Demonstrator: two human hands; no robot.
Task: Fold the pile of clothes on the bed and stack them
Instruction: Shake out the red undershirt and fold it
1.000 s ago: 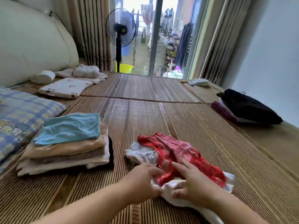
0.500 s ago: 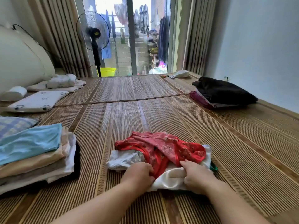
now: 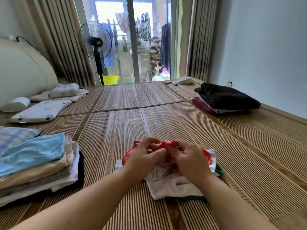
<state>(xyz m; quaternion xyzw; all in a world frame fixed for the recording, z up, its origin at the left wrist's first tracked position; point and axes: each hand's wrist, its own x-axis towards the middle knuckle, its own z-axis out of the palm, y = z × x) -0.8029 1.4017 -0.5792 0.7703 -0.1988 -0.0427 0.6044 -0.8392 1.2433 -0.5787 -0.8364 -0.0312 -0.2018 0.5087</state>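
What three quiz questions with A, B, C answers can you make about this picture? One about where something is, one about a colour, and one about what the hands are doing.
1. Where is the folded stack with the light blue top?
A. straight ahead, far away
B. on the person's left
C. on the person's right

2. What colour is the garment in the hands?
A. yellow
B. black
C. red

3. What are the left hand and right hand doing?
A. both gripping the garment
B. lying flat and empty
C. waving in the air

Answers:
1 B, the stack sits at the left side of the mat.
2 C, red cloth shows between the fingers.
3 A, the fingers of both hands curl round the bunched cloth.
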